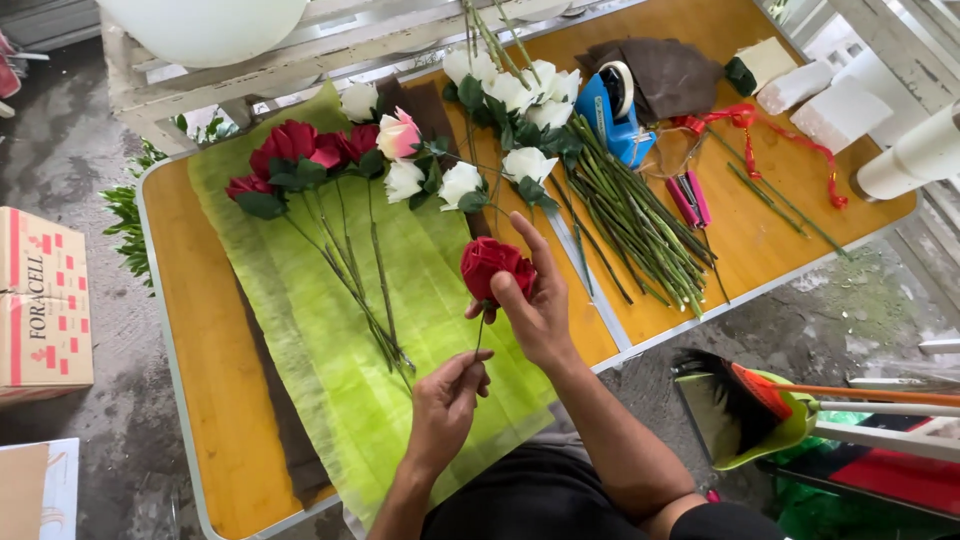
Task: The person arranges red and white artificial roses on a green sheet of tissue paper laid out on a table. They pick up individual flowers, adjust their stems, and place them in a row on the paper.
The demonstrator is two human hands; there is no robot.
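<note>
A cardboard box (42, 295) stood on the floor at the far left. On the orange surface (215, 370) lay a green wrapping sheet (330, 330) with dark red roses (290, 150) spread on it. Over the sheet, the left hand (443, 405) pinched the stem of a red rose (493, 266), while the right hand (540, 300) curled about its bloom. Farther right lay white roses (520, 95), a blue tape dispenser (612, 110) and pink scissors (688, 198).

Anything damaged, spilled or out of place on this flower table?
Nothing stands out. The right hand cups a red rose, the left hand pinches its stem. Other roses lie on green wrapping paper; cut stems sit bundled beside a blue tape dispenser.
</note>
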